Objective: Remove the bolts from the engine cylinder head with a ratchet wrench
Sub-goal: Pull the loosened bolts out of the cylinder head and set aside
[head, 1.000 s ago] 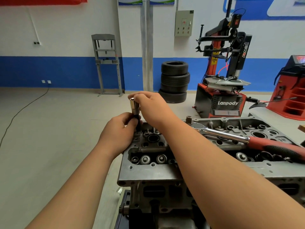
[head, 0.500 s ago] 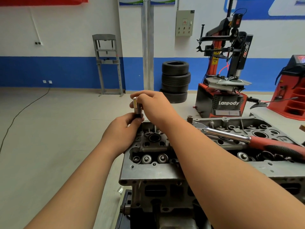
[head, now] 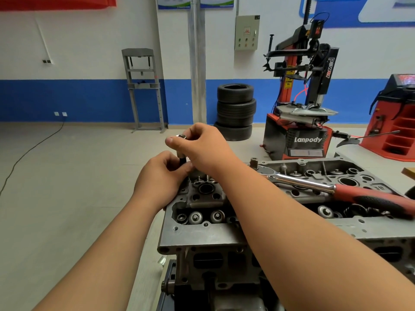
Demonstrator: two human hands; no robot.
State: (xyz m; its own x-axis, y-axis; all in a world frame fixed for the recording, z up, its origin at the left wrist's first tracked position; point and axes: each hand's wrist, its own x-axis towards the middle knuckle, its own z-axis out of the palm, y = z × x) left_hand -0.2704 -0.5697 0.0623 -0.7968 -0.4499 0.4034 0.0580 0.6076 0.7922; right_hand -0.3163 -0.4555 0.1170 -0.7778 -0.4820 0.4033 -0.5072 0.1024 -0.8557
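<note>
- Right hand [head: 202,147] pinches a small silver steel socket [head: 181,136]; left hand [head: 161,176] grips the dark stem [head: 182,160] beneath it, above the far-left corner of the grey cast-metal cylinder head [head: 202,234].
- Likely rigid, light and oily-slick: hold its sides firmly.
- Red-handled chrome ratchet wrench [head: 303,181] lies on the head.

Head cam, single wide view
It's looking forward and slightly down, sitting close above the cylinder head [head: 202,235] and facing the far wall [head: 89,41].
</note>
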